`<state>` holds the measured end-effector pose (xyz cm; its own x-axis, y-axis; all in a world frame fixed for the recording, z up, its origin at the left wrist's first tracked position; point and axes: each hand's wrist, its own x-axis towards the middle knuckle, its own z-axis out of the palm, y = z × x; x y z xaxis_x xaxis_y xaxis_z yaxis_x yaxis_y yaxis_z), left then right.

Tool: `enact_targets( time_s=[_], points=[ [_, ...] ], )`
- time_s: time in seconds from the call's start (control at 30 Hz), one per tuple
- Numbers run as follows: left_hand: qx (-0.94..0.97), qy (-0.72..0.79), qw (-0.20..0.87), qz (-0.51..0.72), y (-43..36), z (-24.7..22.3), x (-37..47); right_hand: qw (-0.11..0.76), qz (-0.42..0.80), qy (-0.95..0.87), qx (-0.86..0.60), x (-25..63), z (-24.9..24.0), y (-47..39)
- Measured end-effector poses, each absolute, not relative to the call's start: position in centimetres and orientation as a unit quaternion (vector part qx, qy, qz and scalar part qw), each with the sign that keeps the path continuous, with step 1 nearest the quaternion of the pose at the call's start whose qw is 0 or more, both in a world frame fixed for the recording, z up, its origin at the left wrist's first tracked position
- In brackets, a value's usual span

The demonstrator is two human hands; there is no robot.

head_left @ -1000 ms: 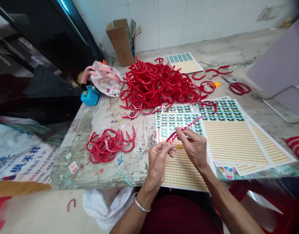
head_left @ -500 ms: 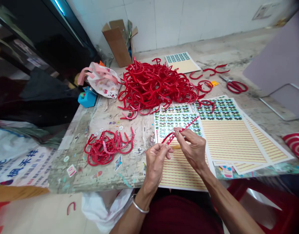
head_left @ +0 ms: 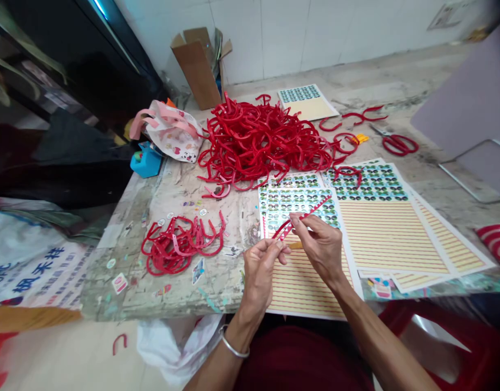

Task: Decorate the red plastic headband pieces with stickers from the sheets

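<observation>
Over the front sticker sheet (head_left: 307,288), my left hand (head_left: 258,269) is closed on a thin red headband (head_left: 281,226) and the near end of a sticker strip. This narrow red strip (head_left: 315,208), with small pale marks along it, slants up to the right. My right hand (head_left: 321,244) pinches it partway along, where it meets the headband, and its far end sticks out free beyond the fingers. Fingers hide part of the contact between strip and headband. Left of my hands lies a small pile of red headbands (head_left: 180,244); a much larger heap (head_left: 262,141) rises behind.
More sticker sheets (head_left: 388,233) overlap on the right. Red-handled scissors (head_left: 399,144) lie farther back, near a yellow item (head_left: 360,139). A blue tape dispenser (head_left: 146,163), a white pouch (head_left: 174,133) and a cardboard box (head_left: 197,70) stand at the back left.
Hands and strip keep nearly the same pose; my right hand has shifted very slightly left. The whole view has moved a little.
</observation>
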<state>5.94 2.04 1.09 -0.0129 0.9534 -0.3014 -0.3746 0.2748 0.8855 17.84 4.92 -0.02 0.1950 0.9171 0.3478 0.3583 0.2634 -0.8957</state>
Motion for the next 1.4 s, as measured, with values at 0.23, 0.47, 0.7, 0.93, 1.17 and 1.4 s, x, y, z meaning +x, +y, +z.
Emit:
enact_targets(
  time_s=[0.23,0.47,0.7,0.93,1.17,1.4],
  points=[
    [0.315,0.466,0.649,0.513,1.9,1.4,5.5,0.556,0.379,-0.524,-0.523,18.1,-0.2,5.2],
    [0.372,0.443,0.675,0.457,1.9,1.9,5.0,0.555,0.284,-0.592,-0.512,18.5,1.0,4.9],
    [0.42,0.411,0.688,0.426,3.0,2.9,5.0,0.542,0.221,-0.642,-0.495,18.7,1.8,4.2],
    [0.421,0.399,0.725,0.371,3.2,3.3,5.2,0.512,0.233,-0.668,-0.487,18.9,1.2,4.0],
    [0.318,0.377,0.777,0.391,2.6,3.1,5.6,0.51,0.245,-0.657,-0.498,18.7,0.7,4.2],
    [0.275,0.347,0.807,0.39,2.2,2.8,5.2,0.514,0.271,-0.628,-0.519,19.1,0.0,4.5]
  ],
)
